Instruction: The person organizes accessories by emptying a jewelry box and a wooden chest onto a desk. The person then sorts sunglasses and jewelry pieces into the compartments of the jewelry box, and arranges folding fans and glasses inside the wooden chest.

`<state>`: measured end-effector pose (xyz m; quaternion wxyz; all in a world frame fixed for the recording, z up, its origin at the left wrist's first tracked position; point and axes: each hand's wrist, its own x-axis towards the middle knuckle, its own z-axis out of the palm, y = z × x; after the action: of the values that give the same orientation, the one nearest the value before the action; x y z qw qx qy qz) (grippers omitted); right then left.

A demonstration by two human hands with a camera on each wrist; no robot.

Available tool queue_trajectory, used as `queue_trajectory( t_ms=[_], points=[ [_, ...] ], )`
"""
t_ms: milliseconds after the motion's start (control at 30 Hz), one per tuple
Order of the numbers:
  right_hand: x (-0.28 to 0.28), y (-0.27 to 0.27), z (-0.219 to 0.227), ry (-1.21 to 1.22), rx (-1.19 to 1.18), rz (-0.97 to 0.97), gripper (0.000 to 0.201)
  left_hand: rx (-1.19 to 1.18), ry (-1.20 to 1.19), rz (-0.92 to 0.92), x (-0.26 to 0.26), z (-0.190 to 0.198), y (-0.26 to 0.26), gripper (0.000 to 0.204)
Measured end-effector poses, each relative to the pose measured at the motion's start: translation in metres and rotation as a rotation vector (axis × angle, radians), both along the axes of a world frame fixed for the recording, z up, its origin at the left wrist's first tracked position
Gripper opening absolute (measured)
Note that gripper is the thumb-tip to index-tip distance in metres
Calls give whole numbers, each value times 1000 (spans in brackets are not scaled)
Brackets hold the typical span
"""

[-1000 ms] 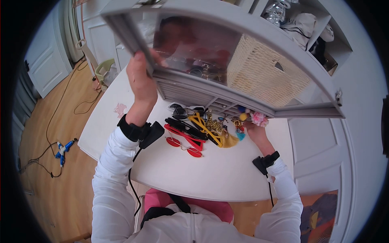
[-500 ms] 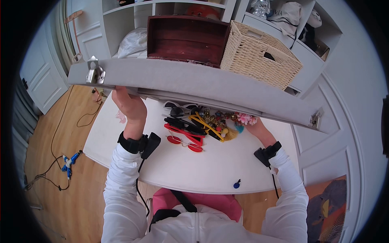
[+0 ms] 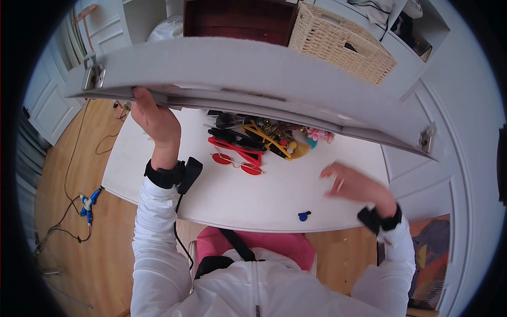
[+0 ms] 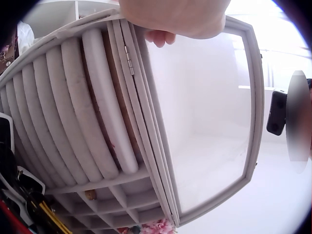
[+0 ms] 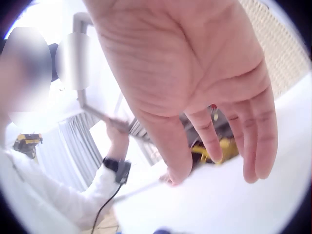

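Note:
My left hand (image 3: 156,119) grips the frame at the left end of a grey jewellery box with a hinged clear lid (image 4: 204,112). The box is tipped up, its lid swung open. Padded ring rolls (image 4: 68,112) and small square compartments (image 4: 117,204) show in the left wrist view. Under it lies a heap of gold chain jewellery (image 3: 274,129), a pink flower piece (image 3: 319,136), yellow-framed glasses (image 3: 266,140), black sunglasses (image 3: 235,138) and red-lensed glasses (image 3: 251,169). My right hand (image 3: 354,182) is empty over the table, fingers spread. A small blue item (image 3: 303,216) lies close to the front edge.
The white table (image 3: 222,203) has a rounded front edge. Behind the box stand a wicker basket (image 3: 338,42) and an open dark red wooden chest (image 3: 237,21). A cable with blue connectors (image 3: 90,201) lies on the floor at the left.
The box has tilted so its lid now shows nearly edge-on. My right hand has left the flower piece and come back toward me, blurred by motion. The left hand keeps its grip.

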<state>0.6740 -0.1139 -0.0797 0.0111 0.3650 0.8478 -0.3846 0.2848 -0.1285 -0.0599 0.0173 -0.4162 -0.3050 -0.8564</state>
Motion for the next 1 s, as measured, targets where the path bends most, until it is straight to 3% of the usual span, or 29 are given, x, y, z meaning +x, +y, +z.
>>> queue_trajectory(
  t_ms=[100, 133, 300, 367, 433, 500, 533, 567, 633, 667, 800, 1000],
  points=[
    [-20, -47, -13, -86, 40, 76, 36, -15, 82, 26, 2, 6, 3, 49],
    [-22, -50, -29, 8, 143, 108, 31, -22, 117, 58, 2, 7, 5, 51],
    [-65, -21, -55, 199, 365, 130, 19, -69, 105, 38, 2, 12, 7, 52],
    [-82, -9, -49, 278, 284, -45, 17, -159, 125, 87, 0, 16, 5, 51],
    [-84, -8, -25, 326, 332, -80, 18, -146, 207, 218, -2, 21, 5, 52],
    [-75, -18, -4, 466, 668, -289, 19, -170, 165, 136, -5, 15, 6, 53],
    [-68, -13, -7, 466, 985, -291, 23, -174, 162, 155, -3, 14, 5, 53],
    [-67, -10, -4, 459, 986, -286, 23, -176, 154, 154, -2, 16, 3, 53],
    [-64, 4, 5, 276, 1424, -217, 26, -185, 191, 197, 3, 18, 2, 53],
    [-61, 18, -5, 287, 1502, -186, 28, -190, 195, 181, 4, 19, 4, 53],
    [-59, 40, -13, 383, 1524, -52, 25, -210, 158, 138, 0, 22, 8, 53],
    [-69, 1, -43, 550, 1194, -79, 21, -221, 190, 135, -8, 24, 15, 53]
  ],
)
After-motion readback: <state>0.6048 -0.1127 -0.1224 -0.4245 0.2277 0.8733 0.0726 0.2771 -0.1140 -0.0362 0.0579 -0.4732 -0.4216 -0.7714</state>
